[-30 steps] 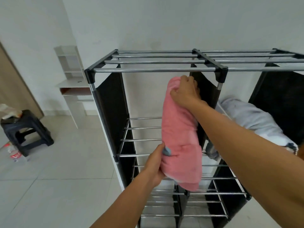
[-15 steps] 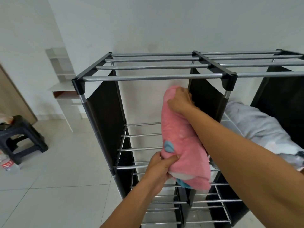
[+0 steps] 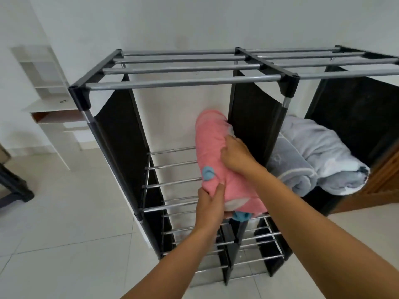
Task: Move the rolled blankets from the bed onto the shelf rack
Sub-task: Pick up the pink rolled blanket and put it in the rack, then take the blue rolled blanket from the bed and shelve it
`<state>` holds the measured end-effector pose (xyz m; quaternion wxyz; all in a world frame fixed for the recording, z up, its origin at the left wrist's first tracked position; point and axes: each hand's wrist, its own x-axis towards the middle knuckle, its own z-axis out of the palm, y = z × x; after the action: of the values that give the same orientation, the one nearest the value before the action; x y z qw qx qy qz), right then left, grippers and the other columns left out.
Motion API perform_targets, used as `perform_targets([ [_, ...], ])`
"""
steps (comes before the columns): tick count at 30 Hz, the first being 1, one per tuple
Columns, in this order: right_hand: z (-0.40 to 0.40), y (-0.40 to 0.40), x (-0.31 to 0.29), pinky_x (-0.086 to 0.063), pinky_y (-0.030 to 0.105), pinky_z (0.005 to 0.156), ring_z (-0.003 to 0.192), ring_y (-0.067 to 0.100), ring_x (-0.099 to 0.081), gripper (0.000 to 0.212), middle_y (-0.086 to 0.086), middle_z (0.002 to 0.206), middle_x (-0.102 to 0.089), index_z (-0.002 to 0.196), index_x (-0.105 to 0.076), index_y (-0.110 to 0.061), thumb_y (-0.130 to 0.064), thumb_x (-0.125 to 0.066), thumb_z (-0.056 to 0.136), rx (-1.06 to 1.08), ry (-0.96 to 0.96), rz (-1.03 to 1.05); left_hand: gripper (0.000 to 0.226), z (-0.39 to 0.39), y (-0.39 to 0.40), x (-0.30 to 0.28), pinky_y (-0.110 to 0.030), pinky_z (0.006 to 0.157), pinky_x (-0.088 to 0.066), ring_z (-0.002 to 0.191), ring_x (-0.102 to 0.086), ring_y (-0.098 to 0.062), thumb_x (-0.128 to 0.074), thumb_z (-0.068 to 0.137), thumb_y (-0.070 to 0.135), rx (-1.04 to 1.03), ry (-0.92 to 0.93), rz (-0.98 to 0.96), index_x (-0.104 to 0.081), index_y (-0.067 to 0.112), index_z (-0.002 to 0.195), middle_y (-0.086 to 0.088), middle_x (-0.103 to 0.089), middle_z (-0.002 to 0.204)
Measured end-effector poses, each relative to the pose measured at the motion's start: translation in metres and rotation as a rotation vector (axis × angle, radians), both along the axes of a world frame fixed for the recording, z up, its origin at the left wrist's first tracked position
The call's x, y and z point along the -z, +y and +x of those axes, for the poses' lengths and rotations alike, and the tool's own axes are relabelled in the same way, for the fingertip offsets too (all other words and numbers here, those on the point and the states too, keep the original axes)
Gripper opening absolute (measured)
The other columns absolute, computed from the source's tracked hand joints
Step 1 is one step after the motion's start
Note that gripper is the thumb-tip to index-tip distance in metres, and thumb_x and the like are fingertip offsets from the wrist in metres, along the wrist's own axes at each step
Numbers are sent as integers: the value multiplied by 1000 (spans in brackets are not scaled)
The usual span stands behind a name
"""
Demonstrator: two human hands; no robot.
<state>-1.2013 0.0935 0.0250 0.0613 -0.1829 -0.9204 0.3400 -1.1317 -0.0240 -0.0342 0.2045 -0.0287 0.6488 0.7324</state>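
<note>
Gripping one pink rolled blanket (image 3: 212, 156) from both ends, the person's two hands hold it inside the upper left compartment of the shelf rack (image 3: 194, 82). The left hand (image 3: 210, 201) is closed around the near, lower end of the roll, thumb pressed into the pink cloth just under a small blue patch (image 3: 208, 173). The right hand (image 3: 236, 155) is clamped over the middle of the roll, its fingers curled into the fabric on the side toward the black centre panel (image 3: 252, 117). The roll lies tilted, its far end raised against the white wall and touching the centre panel, its near end low over the front rails of the middle shelf. A second blue scrap shows beneath the near end.

No brand, label or readable writing shows on the blanket, the rack or anything else in view.

By count: one pink roll in the hands, and two grey rolled blankets (image 3: 313, 156) lying side by side in the upper right compartment, touching each other. The rack shows two columns; four silver rails make up its top, and black fabric panels form the sides. To the left, well apart from the rack, a white shelving unit (image 3: 46, 98) stands against the wall, and part of a black stool (image 3: 13, 186) sits on the tiled floor (image 3: 64, 223).
</note>
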Motion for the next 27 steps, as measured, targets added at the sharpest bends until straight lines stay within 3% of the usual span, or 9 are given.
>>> perform_targets([
  [4,76,-10,-14,-33,27,102,125,30,-46,37,16,134,-48,128,-48,0,-8,-39,93,-92,70,-14,46,57,-6,22,-35,88,-57,105,-66,-12,-48,90,48,62,137,23,-38,37,134,12,-63,119],
  [7,154,-4,-3,-35,14,89,114,13,-50,34,1,124,-53,127,-53,-8,-10,-41,96,-50,88,-12,37,91,-8,59,-35,83,-51,90,-64,-15,-51,93,38,149,-15,-57,-35,39,127,9,-60,106],
  [9,209,9,16,-36,8,80,99,-1,-52,31,-10,116,-55,125,-56,-20,-16,-43,97,110,47,-78,31,109,2,86,-30,73,-49,76,-62,-13,-53,96,31,413,-142,-177,-47,23,126,2,-60,99],
  [12,290,40,61,-37,18,90,107,7,-53,28,-9,122,-57,121,-59,-22,-18,-45,97,480,-18,-178,23,133,35,100,-23,65,-45,68,-59,-9,-57,93,27,831,-133,-366,-57,15,112,-2,-63,100],
  [15,383,61,112,-36,26,93,115,21,-54,28,-1,125,-59,120,-60,-15,-16,-50,93,837,-88,-241,21,166,79,96,-24,66,-45,72,-62,-15,-60,90,31,1093,68,-432,-58,16,106,-5,-63,102],
  [17,447,59,136,-38,27,89,111,25,-56,28,9,120,-62,118,-61,-12,-16,-53,91,1012,-75,-313,29,198,107,90,-27,78,-47,92,-66,-23,-60,89,36,1248,265,-526,-62,14,108,-8,-66,108],
  [22,608,4,167,-41,30,80,96,22,-59,16,5,106,-64,103,-60,-21,-20,-58,87,1353,85,-531,31,330,138,84,-25,78,-42,105,-64,-27,-59,89,38,1592,570,-593,-64,13,107,-11,-69,110],
  [24,677,-31,174,-42,29,74,92,21,-60,17,5,101,-62,105,-58,-20,-20,-58,88,1495,136,-610,27,400,134,89,-25,74,-43,99,-66,-27,-60,88,37,1751,639,-584,-65,15,102,-12,-69,105],
  [27,775,-84,179,-42,24,64,82,18,-58,20,7,94,-62,108,-59,-13,-16,-59,88,1699,245,-674,12,510,121,87,-23,57,-41,71,-60,-19,-58,91,28,2016,621,-516,-58,19,83,-8,-63,89],
])
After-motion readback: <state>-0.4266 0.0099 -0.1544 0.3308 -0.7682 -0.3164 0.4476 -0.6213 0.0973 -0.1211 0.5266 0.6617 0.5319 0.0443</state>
